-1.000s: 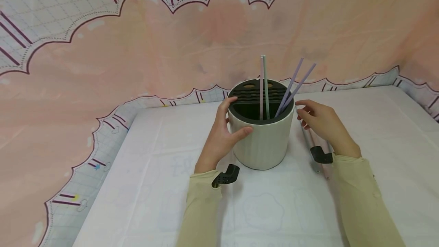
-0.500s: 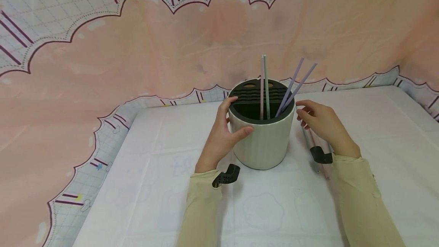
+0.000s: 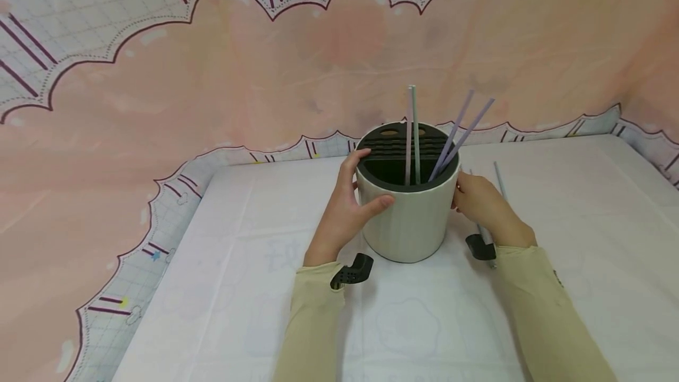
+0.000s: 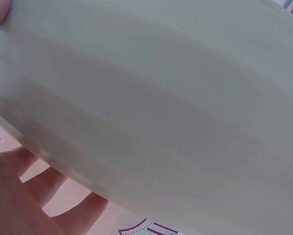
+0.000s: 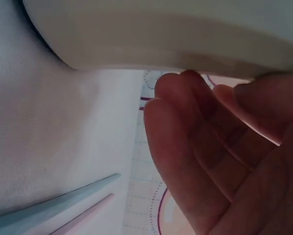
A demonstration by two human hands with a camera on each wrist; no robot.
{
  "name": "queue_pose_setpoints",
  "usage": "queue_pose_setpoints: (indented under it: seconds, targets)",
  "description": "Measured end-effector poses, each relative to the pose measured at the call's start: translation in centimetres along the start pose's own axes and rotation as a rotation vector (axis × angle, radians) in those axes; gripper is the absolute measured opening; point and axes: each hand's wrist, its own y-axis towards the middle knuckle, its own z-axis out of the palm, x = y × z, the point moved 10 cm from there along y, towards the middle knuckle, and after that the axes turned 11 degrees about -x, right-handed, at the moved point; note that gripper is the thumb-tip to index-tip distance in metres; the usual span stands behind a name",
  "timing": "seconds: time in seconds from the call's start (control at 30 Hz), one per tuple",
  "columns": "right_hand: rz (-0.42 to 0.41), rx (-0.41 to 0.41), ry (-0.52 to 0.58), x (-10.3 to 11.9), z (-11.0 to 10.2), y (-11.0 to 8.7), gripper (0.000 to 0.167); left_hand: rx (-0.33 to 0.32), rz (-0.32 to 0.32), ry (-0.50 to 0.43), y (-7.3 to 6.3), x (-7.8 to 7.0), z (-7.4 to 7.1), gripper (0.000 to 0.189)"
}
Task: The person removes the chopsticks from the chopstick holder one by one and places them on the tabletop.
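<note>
A pale, round pen holder (image 3: 404, 226) with a black slotted top stands upright on the table. In its front opening stand a pink straw (image 3: 409, 134), a light green straw (image 3: 416, 140) and two purple straws (image 3: 455, 131) leaning right. My left hand (image 3: 342, 208) grips the holder's left side, thumb in front. The left wrist view shows the wall (image 4: 151, 107) close up with fingers around it. My right hand (image 3: 490, 211) touches the right side with loosely bent fingers. Beside it in the right wrist view lie a blue straw (image 5: 53, 203) and a pink straw (image 5: 87, 213).
The table has a white cover (image 3: 239, 299). Behind it hangs a peach cloth (image 3: 239, 75) with a scalloped pattern. A straw (image 3: 500, 178) lies on the table beyond my right wrist.
My right hand has moved left and slightly down, from just beside the holder to touching its right side. The left hand keeps its hold, and the straws in the holder stand as before.
</note>
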Motion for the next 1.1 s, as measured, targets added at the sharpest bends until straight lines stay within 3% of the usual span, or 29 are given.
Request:
queue_pose_setpoints:
  seconds: [0.2, 0.5, 0.63, 0.8, 0.93, 1.03, 1.1]
  targets:
    - [-0.026, -0.052, 0.004, 0.3, -0.7, 0.0, 0.018, -0.007, 0.004, 0.000, 0.0, -0.1, -0.1, 0.079]
    - [-0.066, -0.301, 0.122, 1.7, -3.5, 0.0, 0.017, -0.005, 0.004, 0.008, -0.1, 0.0, -0.1, 0.079]
    - [-0.067, -0.362, 0.199, 2.1, -4.5, -0.3, 0.026, -0.002, -0.005, 0.007, -0.1, 0.0, -0.1, 0.079]
    - [-0.088, -0.425, 0.373, 3.0, -5.8, -0.7, 0.037, -0.001, -0.010, 0.001, 0.0, 0.1, 0.0, 0.079]
    - [-0.185, -0.476, 0.600, 5.3, -7.5, -1.5, 0.041, -0.001, -0.009, 0.003, 0.0, 0.1, 0.0, 0.079]
    - [-0.240, -0.456, 0.692, 7.2, -8.2, -2.1, 0.037, -0.001, -0.010, 0.009, 0.1, 0.1, 0.0, 0.080]
    - [-0.249, -0.433, 0.688, 8.2, -8.4, -2.4, 0.034, -0.002, -0.014, 0.011, 0.2, 0.1, 0.0, 0.080]
